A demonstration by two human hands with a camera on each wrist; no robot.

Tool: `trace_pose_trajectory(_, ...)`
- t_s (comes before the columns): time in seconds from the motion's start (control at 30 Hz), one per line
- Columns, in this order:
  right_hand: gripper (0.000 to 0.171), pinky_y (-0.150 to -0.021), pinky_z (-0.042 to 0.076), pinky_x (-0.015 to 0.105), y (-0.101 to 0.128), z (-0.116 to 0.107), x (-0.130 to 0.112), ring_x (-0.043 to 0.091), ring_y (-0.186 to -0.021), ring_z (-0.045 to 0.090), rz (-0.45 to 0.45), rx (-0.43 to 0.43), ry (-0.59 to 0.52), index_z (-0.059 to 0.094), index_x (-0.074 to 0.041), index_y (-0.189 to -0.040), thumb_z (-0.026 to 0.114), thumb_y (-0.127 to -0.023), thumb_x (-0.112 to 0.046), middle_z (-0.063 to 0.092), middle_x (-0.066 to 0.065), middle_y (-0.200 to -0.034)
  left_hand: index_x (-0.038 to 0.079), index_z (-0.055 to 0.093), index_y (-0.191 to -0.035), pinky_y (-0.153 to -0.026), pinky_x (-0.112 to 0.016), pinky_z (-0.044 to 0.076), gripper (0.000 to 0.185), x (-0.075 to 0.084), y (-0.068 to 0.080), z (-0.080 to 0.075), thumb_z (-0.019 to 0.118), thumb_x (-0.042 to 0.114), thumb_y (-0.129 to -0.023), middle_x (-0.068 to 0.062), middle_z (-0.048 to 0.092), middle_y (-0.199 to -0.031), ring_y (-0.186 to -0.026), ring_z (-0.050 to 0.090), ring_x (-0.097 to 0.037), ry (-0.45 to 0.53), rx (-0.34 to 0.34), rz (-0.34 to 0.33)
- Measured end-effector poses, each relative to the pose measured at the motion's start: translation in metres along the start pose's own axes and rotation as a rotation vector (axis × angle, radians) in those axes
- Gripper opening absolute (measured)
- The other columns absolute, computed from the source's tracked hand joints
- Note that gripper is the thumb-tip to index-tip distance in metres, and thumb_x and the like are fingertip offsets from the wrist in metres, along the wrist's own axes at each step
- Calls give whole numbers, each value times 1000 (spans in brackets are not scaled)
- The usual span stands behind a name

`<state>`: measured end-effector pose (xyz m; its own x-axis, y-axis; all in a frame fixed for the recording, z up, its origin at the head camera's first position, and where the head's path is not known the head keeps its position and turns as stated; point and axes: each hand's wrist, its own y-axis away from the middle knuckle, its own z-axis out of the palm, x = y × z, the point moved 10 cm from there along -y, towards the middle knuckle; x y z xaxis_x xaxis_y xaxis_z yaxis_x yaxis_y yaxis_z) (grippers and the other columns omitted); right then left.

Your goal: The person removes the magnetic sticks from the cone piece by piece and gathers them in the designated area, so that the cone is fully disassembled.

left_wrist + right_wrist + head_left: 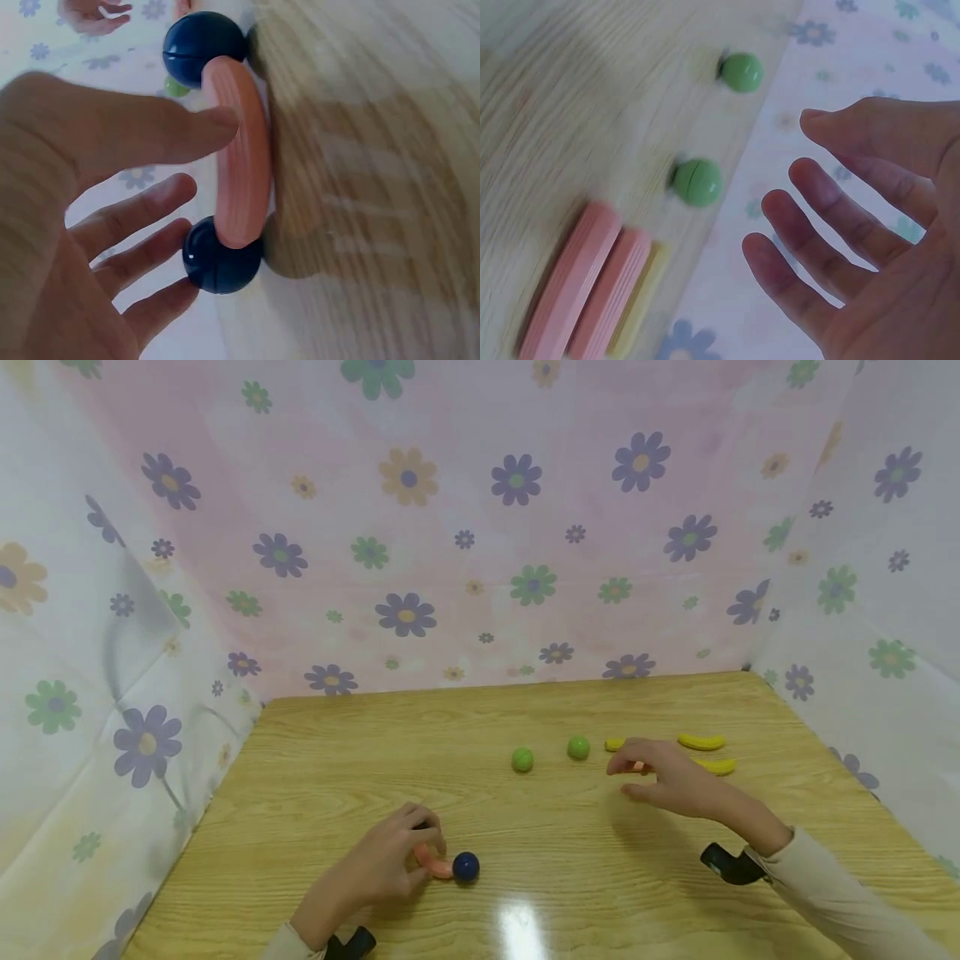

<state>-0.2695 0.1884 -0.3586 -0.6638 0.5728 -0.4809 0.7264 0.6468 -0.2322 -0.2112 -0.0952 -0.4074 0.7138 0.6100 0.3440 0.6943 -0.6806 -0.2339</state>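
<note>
My left hand (386, 860) is at a curved pink ribbed stick (244, 157) on the wooden table. The left thumb lies across the stick's side, apparently touching it; the fingers stand apart near one dark blue ball (221, 255). Another dark blue ball (466, 867) sits at the stick's other end. Over the right part of the table, my right hand (675, 781) hovers with fingers loosely bent and nothing held. Below it lie two pink ribbed sticks (574, 281) and a yellow stick (639, 300), partly hidden by the hand in the head view.
Two green balls, one left (522, 759) and one right (578, 747), rest near the table's middle. Two curved yellow sticks, one farther (701, 742) and one nearer (716, 767), lie beyond the right hand. Flowered cloth (465, 568) closes off the back and sides of the table (360, 735).
</note>
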Motion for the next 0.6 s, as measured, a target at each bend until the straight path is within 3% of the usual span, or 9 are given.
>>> trace_pose_trajectory(0.37,25,-70,49,32,-16,37,-45,7,-88,54,-83,-81,-75,62,-25,-104,70,-86,-10,59,-11,-100,22,71,-80,-77,-31,48,7,9,-3,3,78,20,-78,8,60,-94,-92,51,-12,-56,76,80)
trace_pose_trajectory(0.6,23,-69,51,32,-29,69,-62,12,-87,54,-110,-146,-174,63,-21,-106,67,-87,-9,58,-5,-102,23,73,-79,-76,-28,46,8,13,-4,7,73,30,-83,12,60,-87,-88,51,-9,-49,111,59)
